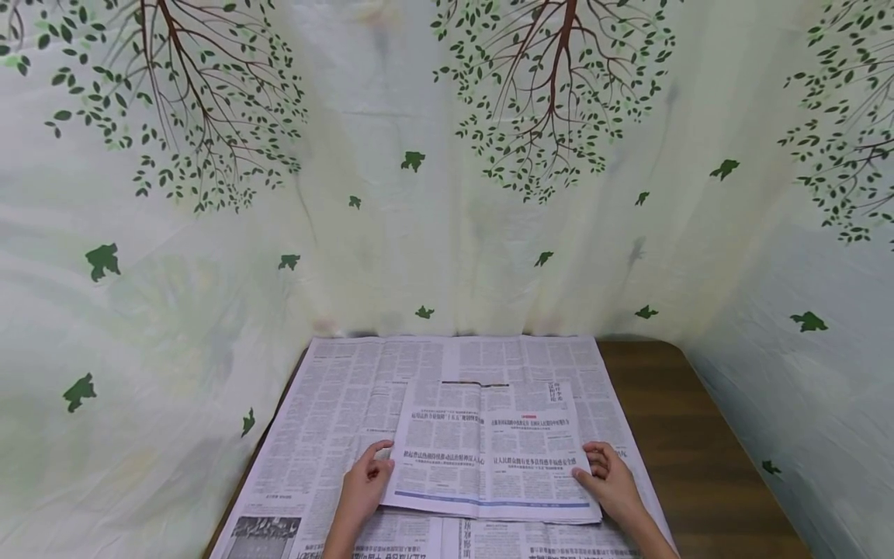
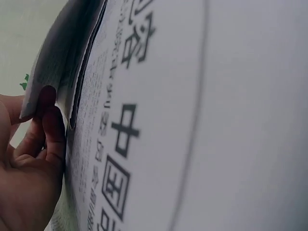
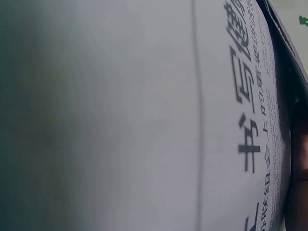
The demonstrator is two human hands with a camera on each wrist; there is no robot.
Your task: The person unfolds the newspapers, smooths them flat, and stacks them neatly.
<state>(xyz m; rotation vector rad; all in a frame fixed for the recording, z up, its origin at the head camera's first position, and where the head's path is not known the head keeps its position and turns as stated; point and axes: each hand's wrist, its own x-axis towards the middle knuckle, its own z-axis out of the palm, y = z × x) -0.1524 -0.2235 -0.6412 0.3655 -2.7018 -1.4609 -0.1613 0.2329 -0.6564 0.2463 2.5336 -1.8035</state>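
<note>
In the head view a folded newspaper (image 1: 447, 435) lies open, with a crease down its middle, over larger newspaper sheets (image 1: 335, 388) spread on the table. My left hand (image 1: 365, 483) pinches its left edge. The left wrist view shows that edge (image 2: 57, 62) lifted, with the fingers (image 2: 54, 126) of the left hand at its corner. On the opposite side, my right hand (image 1: 615, 483) grips the right edge, its thumb over the paper. Only a dark sliver of the right hand (image 3: 299, 159) appears in the right wrist view, mostly hidden behind printed paper (image 3: 144, 115).
A dark wooden tabletop (image 1: 684, 450) shows along the right of the spread sheets. Behind and on both sides hangs a pale curtain (image 1: 391, 256) printed with trees and green leaves, close to the table's back edge.
</note>
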